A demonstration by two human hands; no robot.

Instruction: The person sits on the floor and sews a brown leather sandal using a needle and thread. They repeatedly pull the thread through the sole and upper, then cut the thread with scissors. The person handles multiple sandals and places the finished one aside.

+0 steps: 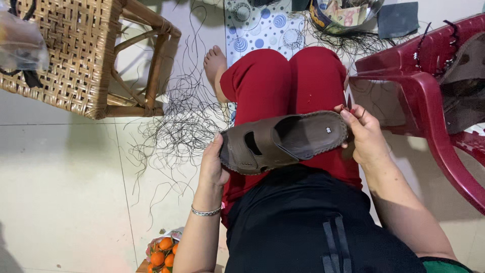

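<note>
A brown slip-on sandal point(283, 141) lies sideways across my lap, over my red trousers point(283, 81). My left hand point(212, 164) grips its toe end, with a silver bracelet on that wrist. At the heel end, my right hand point(364, 136) pinches the rim, and a small red-tipped thing shows between the fingers. The sandal's edge has stitching all the way round.
A woven rattan stool point(76, 55) stands at the upper left. A dark red plastic chair point(429, 96) at the right holds another dark sole. Black thread scraps point(177, 121) litter the tiled floor. A bowl point(343, 15) sits ahead, and orange fruits point(161, 253) lie below left.
</note>
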